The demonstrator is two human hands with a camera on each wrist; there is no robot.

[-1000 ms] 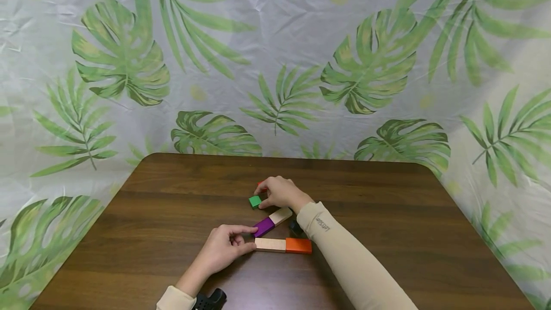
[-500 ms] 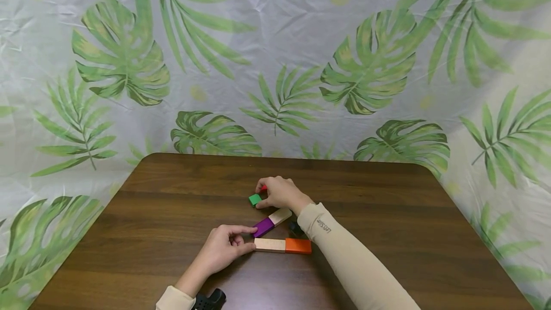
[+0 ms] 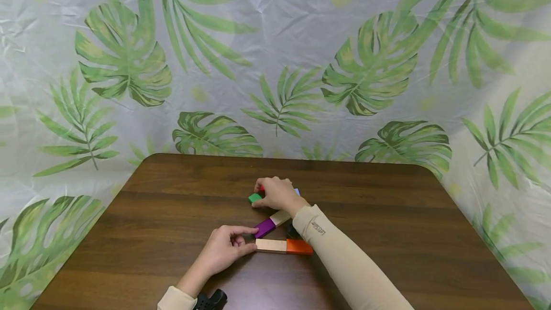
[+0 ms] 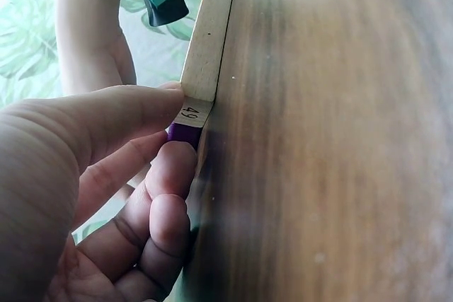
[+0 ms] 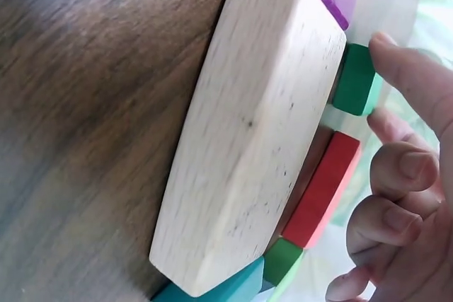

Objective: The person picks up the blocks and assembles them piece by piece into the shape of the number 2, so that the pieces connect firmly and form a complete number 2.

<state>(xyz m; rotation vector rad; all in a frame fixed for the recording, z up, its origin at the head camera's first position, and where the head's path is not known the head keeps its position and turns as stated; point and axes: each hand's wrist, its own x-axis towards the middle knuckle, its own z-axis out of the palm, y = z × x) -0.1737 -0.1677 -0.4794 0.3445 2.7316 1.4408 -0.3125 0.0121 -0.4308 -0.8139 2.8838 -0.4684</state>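
Note:
In the head view my left hand (image 3: pixel 225 250) rests beside two joined rows of blocks. Its index finger touches the purple block (image 3: pixel 264 228), and its thumb touches a plain wooden block (image 3: pixel 270 246); the left wrist view shows "49" on that block's end. An orange block (image 3: pixel 299 247) continues this row. A pale wooden block (image 3: pixel 280 217) follows the purple one, partly under the right wrist. Farther back, my right hand (image 3: pixel 277 193) pinches a small green block (image 3: pixel 254 198) between thumb and finger. Behind those fingers a red block (image 5: pixel 322 189) is mostly hidden in the head view.
A bit of blue (image 3: pixel 296 191) shows behind the right hand. In the right wrist view, a teal block (image 5: pixel 219 284) and another green block (image 5: pixel 283 261) lie past the pale block. Brown table (image 3: pixel 387 233) surrounds everything, with a leaf-print cloth (image 3: pixel 275 61) behind it.
My right hand has shifted slightly left, its thumb coming up against the green block. The blue piece behind it has come into view. My left hand stays in place.

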